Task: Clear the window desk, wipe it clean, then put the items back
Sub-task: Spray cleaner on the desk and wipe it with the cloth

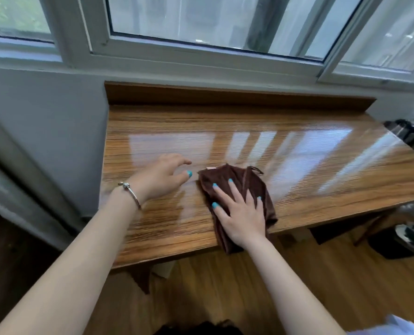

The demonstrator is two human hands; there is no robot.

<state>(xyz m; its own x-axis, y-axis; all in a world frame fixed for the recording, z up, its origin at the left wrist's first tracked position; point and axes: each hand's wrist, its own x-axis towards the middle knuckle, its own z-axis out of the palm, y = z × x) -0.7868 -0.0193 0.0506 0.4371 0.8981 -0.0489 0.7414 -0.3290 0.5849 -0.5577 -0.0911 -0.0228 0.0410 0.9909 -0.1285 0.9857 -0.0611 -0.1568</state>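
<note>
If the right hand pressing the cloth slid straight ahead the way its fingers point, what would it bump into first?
Nothing on the glossy wooden desk looks to be ahead of the right hand; probably its raised back edge first.

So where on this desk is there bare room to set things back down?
Bare: the desk from the raised back ledge forward, and everything right of the brown cloth. Crowded: front centre-left, with the right hand on the cloth, left hand beside.

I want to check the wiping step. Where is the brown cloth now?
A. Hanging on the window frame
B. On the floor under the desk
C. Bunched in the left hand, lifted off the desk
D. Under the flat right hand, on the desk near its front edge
D: the brown cloth lies on the desk, with the right hand pressed flat on it; the left hand holds nothing.
</note>
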